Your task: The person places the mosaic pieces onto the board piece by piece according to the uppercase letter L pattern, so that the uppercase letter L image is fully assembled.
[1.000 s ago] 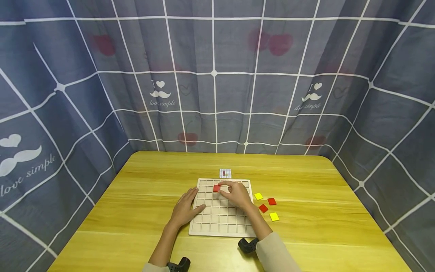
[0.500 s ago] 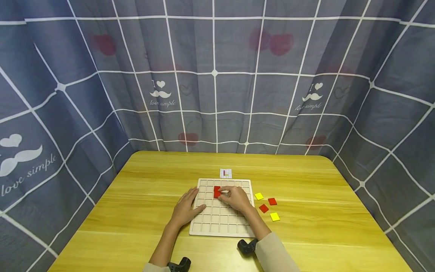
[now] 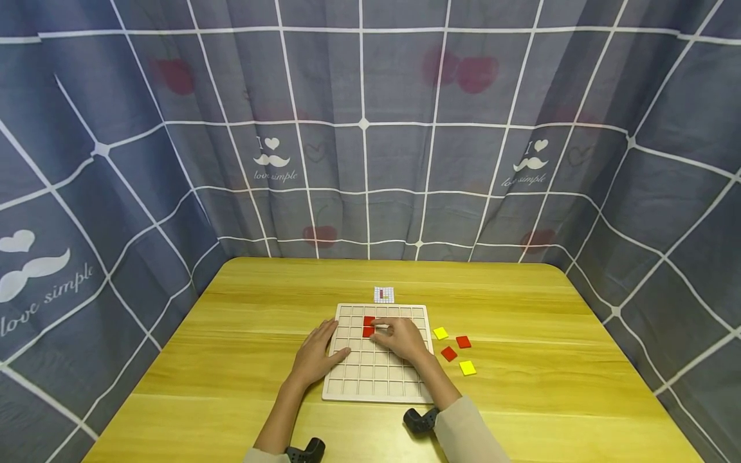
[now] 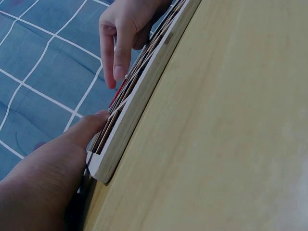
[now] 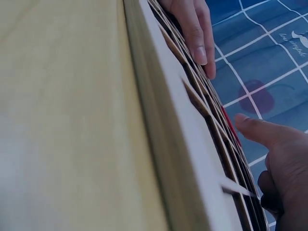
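Note:
In the head view, a pale wooden grid board (image 3: 379, 373) lies on the table. Two square red tiles sit on it, a far tile (image 3: 368, 320) and a near tile (image 3: 368, 332), one directly in front of the other. My right hand (image 3: 401, 337) is over the board just right of them, thumb and index finger apart with nothing seen between them. In the right wrist view the thumb (image 5: 250, 126) points at a sliver of red tile (image 5: 230, 124). My left hand (image 3: 315, 354) rests on the board's left edge, fingers extended along it and thumb on the grid.
Right of the board lie a far yellow tile (image 3: 440, 333), a red tile (image 3: 463, 341), another red tile (image 3: 448, 354) and a near yellow tile (image 3: 467, 368). A small printed grid card (image 3: 384, 294) lies behind the board. A patterned curtain (image 3: 393, 161) surrounds the table.
My right hand has brought a red tile nearer and set it into the cell before the far red tile. Its fingers have come apart from the tile. The left hand stays put.

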{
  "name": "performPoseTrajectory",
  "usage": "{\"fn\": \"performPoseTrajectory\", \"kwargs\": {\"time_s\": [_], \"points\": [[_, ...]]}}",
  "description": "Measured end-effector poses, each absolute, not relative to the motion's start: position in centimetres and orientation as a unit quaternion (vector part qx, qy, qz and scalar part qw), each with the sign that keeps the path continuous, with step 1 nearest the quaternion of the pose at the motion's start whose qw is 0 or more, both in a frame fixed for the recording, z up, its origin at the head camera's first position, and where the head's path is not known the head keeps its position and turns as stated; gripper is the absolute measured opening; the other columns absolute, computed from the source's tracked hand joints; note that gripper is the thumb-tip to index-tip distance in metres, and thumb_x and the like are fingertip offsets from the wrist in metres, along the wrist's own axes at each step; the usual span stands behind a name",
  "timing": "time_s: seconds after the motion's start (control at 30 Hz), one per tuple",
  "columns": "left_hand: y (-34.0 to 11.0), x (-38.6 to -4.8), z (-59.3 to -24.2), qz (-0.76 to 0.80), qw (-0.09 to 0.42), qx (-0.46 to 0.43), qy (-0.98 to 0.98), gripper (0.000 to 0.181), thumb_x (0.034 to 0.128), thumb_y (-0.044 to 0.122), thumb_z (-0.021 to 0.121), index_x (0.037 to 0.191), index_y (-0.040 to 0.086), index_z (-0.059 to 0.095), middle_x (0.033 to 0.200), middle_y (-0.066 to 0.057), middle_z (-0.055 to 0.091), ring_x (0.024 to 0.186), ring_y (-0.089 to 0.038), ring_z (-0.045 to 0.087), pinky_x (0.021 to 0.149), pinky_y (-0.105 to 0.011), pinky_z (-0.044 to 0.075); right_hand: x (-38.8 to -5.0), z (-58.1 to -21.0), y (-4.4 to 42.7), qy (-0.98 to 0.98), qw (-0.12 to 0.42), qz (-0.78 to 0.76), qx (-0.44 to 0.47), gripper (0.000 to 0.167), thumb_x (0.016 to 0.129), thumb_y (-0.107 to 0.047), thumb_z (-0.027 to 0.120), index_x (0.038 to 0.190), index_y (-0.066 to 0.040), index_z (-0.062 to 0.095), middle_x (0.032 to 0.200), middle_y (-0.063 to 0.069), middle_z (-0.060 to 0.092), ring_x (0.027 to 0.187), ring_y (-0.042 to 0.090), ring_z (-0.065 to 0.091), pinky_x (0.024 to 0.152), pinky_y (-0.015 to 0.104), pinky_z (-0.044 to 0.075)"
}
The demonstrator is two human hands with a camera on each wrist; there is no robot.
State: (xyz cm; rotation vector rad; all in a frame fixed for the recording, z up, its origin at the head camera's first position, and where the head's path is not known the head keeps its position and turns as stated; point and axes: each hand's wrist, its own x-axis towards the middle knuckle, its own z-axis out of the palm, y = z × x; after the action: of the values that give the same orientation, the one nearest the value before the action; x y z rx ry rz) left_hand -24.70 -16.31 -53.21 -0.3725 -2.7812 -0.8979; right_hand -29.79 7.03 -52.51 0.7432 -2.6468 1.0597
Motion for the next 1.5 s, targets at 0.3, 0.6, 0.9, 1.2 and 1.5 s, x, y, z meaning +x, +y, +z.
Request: {"fn": "performPoseTrajectory", "kwargs": {"time_s": [0.3,0.6,0.9,1.2,1.5], "points": [[-16.2,-24.5,-53.1,-0.311,0.098,-0.131,-0.936,0.075,0.0835,0.05,0.06,0.14,0.005,0.039,0.144,-0.014,0.036,0.133,-0.033,0.028,0.106,-0.053,0.023,-29.1,-51.5,9.8,-0.867,0.124,0.433,0.213,0.027,0.08,-0.026,0.073,0.104,-0.014,0.072,0.042,-0.013,0.022,0.04,0.004,0.013,0.037,0.019,0.015],[-16.3,-24.5,-53.0,-0.307,0.099,-0.133,-0.937,0.076,0.0834,0.051,0.061,0.14,0.006,0.039,0.144,-0.013,0.036,0.134,-0.032,0.028,0.107,-0.051,0.023,-28.7,-49.7,13.8,-0.855,0.157,0.459,0.183,0.029,0.08,-0.024,0.073,0.104,-0.007,0.071,0.043,-0.009,0.022,0.04,0.003,0.013,0.038,0.019,0.014],[-16.1,-24.5,-53.0,-0.311,0.101,-0.134,-0.936,0.075,0.0833,0.049,0.062,0.14,0.006,0.039,0.144,-0.014,0.035,0.134,-0.032,0.028,0.107,-0.051,0.022,-27.8,-49.7,20.4,-0.857,0.105,0.486,0.138,0.034,0.081,-0.026,0.072,0.109,-0.007,0.069,0.044,-0.005,0.024,0.038,0.005,0.016,0.034,0.022,0.018],[-16.3,-24.5,-53.2,-0.304,0.104,-0.134,-0.937,0.076,0.083,0.052,0.06,0.141,0.007,0.039,0.145,-0.014,0.034,0.134,-0.032,0.027,0.107,-0.051,0.022,-27.3,-51.6,24.7,-0.853,0.042,0.51,0.107,0.036,0.08,-0.03,0.072,0.112,-0.012,0.068,0.046,-0.003,0.024,0.037,0.008,0.019,0.035,0.022,0.022],[-16.3,-24.5,-53.1,-0.303,0.1,-0.132,-0.939,0.077,0.0832,0.052,0.06,0.141,0.006,0.039,0.145,-0.013,0.035,0.134,-0.031,0.027,0.106,-0.052,0.023,-27.0,-52.2,25.9,-0.883,-0.003,0.455,0.117,0.038,0.077,-0.031,0.075,0.11,-0.014,0.069,0.049,-0.005,0.026,0.044,0.008,0.019,0.042,0.021,0.022]]}}
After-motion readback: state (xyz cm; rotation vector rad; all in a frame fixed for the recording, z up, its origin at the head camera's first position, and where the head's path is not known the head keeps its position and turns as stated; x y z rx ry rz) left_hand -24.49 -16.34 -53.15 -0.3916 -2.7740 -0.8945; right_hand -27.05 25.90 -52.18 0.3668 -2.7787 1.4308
